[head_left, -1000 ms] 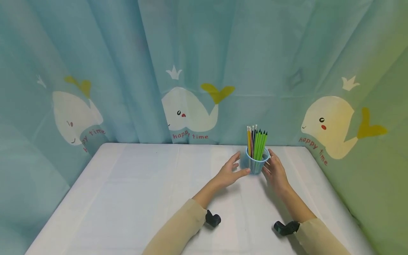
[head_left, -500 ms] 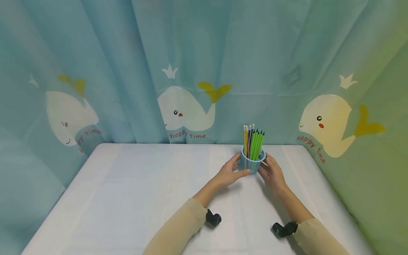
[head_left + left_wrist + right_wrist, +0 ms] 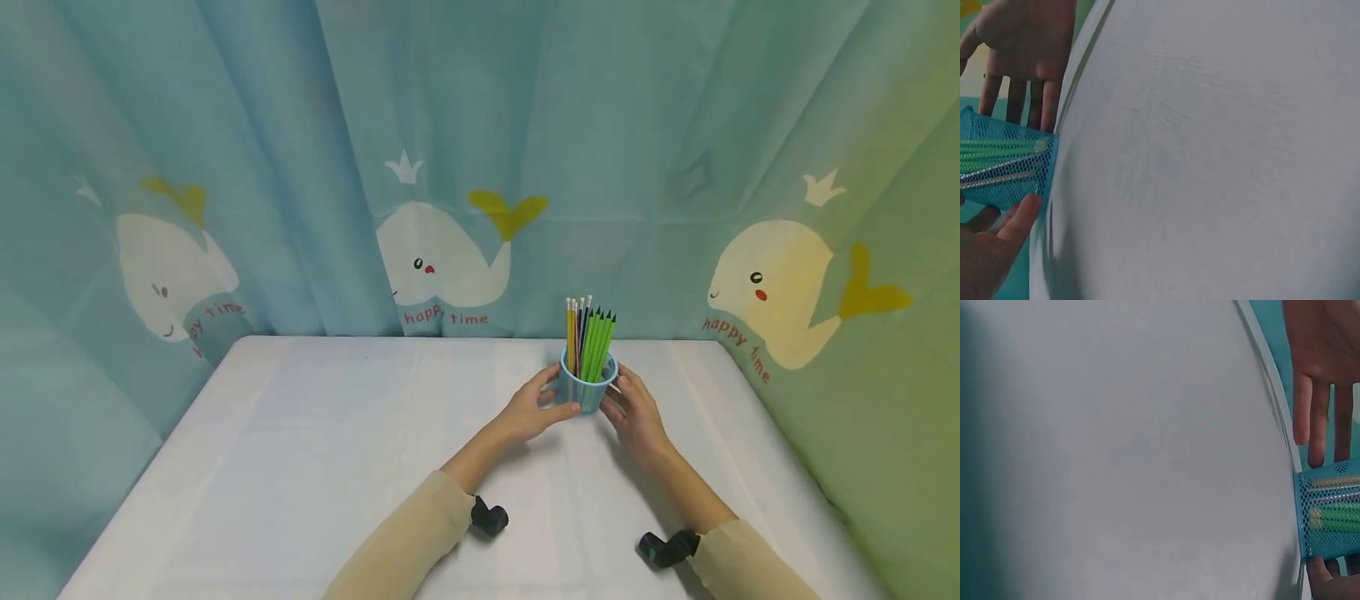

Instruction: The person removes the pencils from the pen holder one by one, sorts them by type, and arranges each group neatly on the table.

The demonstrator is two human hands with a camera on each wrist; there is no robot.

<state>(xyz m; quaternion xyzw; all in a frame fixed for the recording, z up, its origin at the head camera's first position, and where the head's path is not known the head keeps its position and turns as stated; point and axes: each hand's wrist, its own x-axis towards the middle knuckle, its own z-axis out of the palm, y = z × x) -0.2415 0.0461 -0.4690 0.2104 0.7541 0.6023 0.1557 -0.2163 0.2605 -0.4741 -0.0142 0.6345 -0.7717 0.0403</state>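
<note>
A blue mesh pencil cup [image 3: 572,392] stands upright near the table's far edge, right of centre in the head view. It holds several bright green pencils [image 3: 597,346] and a few slimmer eraser-tipped pencils [image 3: 572,342]. My left hand [image 3: 528,412] holds its left side, thumb across the near face and fingers round the far side. From the right, my right hand [image 3: 639,423] grips the cup with its fingers at the wall; its thumb is hidden in the head view. The left wrist view shows the left thumb [image 3: 1021,219] close to the cup's base.
A white cloth covers the table [image 3: 322,467]. Behind it and along both sides hangs a blue-green curtain [image 3: 615,150] printed with whales. Black wrist cameras [image 3: 491,518] sit at the cuffs of both beige sleeves [image 3: 408,542].
Both hands have closed in on the pencil cup, the left one coming into contact with it. The cup has shifted slightly left and a little nearer, between the hands.
</note>
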